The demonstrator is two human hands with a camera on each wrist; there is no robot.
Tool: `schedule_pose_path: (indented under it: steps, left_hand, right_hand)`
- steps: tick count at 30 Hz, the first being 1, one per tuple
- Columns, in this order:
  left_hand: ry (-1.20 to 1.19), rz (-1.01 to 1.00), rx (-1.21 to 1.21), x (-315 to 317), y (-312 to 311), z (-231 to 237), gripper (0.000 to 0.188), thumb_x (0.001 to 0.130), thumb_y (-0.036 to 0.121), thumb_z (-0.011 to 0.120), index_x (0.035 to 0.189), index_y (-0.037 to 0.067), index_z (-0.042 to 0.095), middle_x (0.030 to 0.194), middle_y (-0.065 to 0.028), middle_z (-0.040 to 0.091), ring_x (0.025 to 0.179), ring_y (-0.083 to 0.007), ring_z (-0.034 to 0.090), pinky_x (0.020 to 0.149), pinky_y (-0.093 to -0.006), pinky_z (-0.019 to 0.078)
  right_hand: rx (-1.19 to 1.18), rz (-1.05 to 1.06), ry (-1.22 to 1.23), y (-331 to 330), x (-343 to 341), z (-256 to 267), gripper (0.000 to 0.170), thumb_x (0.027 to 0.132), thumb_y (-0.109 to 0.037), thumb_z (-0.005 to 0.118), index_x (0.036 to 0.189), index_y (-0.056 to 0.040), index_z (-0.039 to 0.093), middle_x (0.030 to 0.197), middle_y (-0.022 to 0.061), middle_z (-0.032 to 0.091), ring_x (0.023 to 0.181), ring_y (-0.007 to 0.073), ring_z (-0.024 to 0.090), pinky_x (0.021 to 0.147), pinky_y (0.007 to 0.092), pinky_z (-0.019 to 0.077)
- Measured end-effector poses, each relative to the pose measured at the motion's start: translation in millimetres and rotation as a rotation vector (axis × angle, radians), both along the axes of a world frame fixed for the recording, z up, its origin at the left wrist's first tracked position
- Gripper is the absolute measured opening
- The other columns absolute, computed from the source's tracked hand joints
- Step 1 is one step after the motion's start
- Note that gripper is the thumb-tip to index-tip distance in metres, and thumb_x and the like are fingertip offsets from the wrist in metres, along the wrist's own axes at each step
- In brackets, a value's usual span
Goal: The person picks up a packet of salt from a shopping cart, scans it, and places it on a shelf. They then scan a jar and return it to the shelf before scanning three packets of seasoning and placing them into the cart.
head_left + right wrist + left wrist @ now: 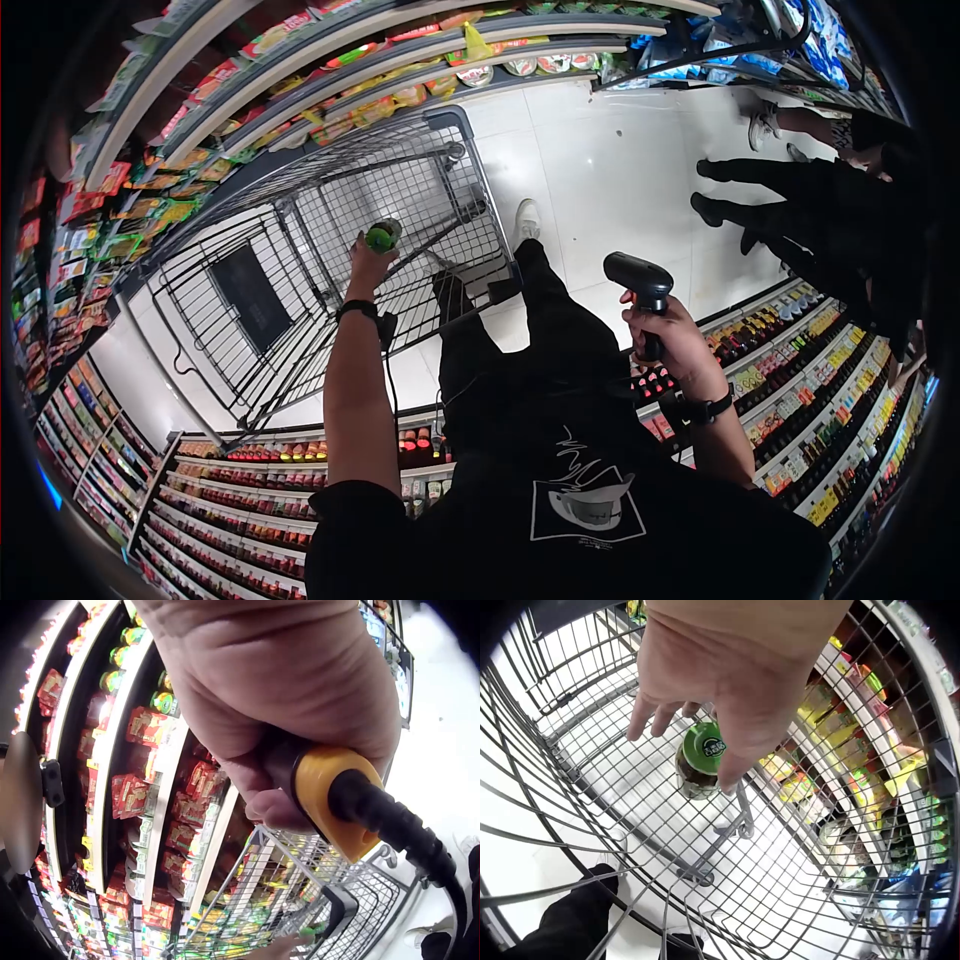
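Note:
My left hand point(371, 267) is over the inside of a wire shopping cart point(476, 150), its thumb and fingers around a jar point(381, 237) with a green lid. In the left wrist view the thumb lies along one side of the jar point(697, 780), the outer fingers point(660, 720) reach past the other, and part of the grip is hidden. My right hand point(675, 340) grips the handle of a black handheld barcode scanner point(637, 271), raised on the right of my body. In the right wrist view the scanner's yellow handle end point(330, 787) shows, with a black cable point(397, 829) running from it.
Shelves of packaged food point(400, 95) line the far side, close to the cart. Behind me stand shelves of bottles and jars point(235, 500). On the right, people in dark clothes point(800, 200) stand on the pale tiled floor point(600, 170).

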State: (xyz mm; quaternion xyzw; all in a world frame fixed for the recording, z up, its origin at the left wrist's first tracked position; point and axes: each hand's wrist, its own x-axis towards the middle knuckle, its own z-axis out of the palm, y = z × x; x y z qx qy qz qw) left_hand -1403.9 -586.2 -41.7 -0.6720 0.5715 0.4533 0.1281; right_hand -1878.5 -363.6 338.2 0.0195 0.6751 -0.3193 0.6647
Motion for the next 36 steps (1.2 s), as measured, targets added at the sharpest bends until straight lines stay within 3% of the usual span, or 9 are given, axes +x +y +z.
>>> schedule_pose_path:
  steps: [5,13,16,19,20,23,30,34,36]
  left_hand:
    - [-0.010,-0.041,-0.072,4,1,-40,0.122,0.078,0.042,0.098,0.170,0.004,0.028,0.162,-0.0312,0.041,0.147,-0.0483,0.049,0.122,-0.0503,0.0486]
    - [-0.116,0.110,-0.085,-25,-6,-42,0.109,0.076,0.039,0.099,0.161,0.005,0.039,0.154,-0.0308,0.045,0.135,-0.0481,0.059,0.115,-0.0516,0.0532]
    - [-0.143,0.134,-0.093,-30,-6,-40,0.105,0.075,0.039,0.099,0.157,0.005,0.044,0.150,-0.0299,0.050,0.135,-0.0473,0.060,0.113,-0.0503,0.0540]
    - [-0.148,0.058,-0.186,-23,-7,-47,0.095,0.073,0.040,0.101,0.146,0.001,0.054,0.136,-0.0266,0.068,0.124,-0.0428,0.070,0.108,-0.0478,0.0593]
    - [-0.142,0.056,-0.172,-21,-9,-50,0.094,0.073,0.039,0.100,0.146,0.002,0.054,0.137,-0.0253,0.067,0.125,-0.0422,0.068,0.108,-0.0475,0.0585]
    - [-0.173,0.051,-0.161,-20,-2,-29,0.086,0.073,0.037,0.099,0.142,0.005,0.059,0.135,-0.0213,0.067,0.122,-0.0400,0.069,0.106,-0.0472,0.0584]
    - [-0.012,0.091,-0.308,0,6,25,0.073,0.071,0.031,0.097,0.131,0.001,0.066,0.126,-0.0234,0.072,0.115,-0.0402,0.072,0.101,-0.0467,0.0604]
    - [-0.015,0.235,-0.326,7,13,61,0.089,0.072,0.036,0.100,0.139,-0.004,0.056,0.127,-0.0256,0.073,0.117,-0.0408,0.073,0.100,-0.0467,0.0597]
    - [0.032,0.265,-0.383,13,19,69,0.092,0.072,0.037,0.102,0.138,-0.007,0.055,0.119,-0.0232,0.074,0.102,-0.0319,0.076,0.088,-0.0409,0.0632]
  right_hand:
    - [0.081,-0.036,0.018,6,1,-14,0.024,0.099,-0.007,0.077,0.121,-0.0052,0.069,0.079,-0.0009,0.063,0.065,0.0081,0.061,0.059,0.0268,0.0494]
    - [0.110,-0.019,0.044,18,-2,-32,0.026,0.099,-0.008,0.077,0.123,-0.0036,0.068,0.080,-0.0001,0.064,0.068,0.0091,0.063,0.061,0.0272,0.0519]
    - [0.097,-0.021,0.049,25,-3,-37,0.026,0.099,-0.009,0.078,0.123,-0.0036,0.068,0.080,0.0004,0.065,0.067,0.0092,0.063,0.060,0.0273,0.0527]
    - [0.113,-0.018,0.049,25,-2,-35,0.027,0.099,-0.010,0.078,0.124,-0.0038,0.068,0.080,0.0004,0.064,0.067,0.0089,0.063,0.059,0.0272,0.0528]
    - [0.102,-0.011,0.053,25,-2,-34,0.028,0.099,-0.010,0.078,0.124,-0.0040,0.068,0.080,0.0004,0.064,0.067,0.0089,0.063,0.059,0.0272,0.0528]
    - [0.088,0.004,0.054,29,-2,-28,0.029,0.099,-0.010,0.079,0.125,-0.0047,0.068,0.081,0.0002,0.064,0.066,0.0085,0.063,0.058,0.0271,0.0525]
    - [0.053,0.055,0.052,11,12,-14,0.027,0.099,-0.012,0.079,0.124,-0.0066,0.070,0.082,-0.0008,0.064,0.067,0.0078,0.060,0.059,0.0262,0.0500]
    - [-0.048,0.123,-0.021,-24,36,-28,0.028,0.099,-0.013,0.079,0.124,-0.0060,0.071,0.082,-0.0005,0.065,0.066,0.0085,0.062,0.059,0.0279,0.0495]
    - [-0.089,0.173,-0.096,-57,60,-29,0.026,0.099,-0.011,0.078,0.123,-0.0060,0.070,0.082,0.0000,0.066,0.065,0.0089,0.062,0.058,0.0276,0.0501]
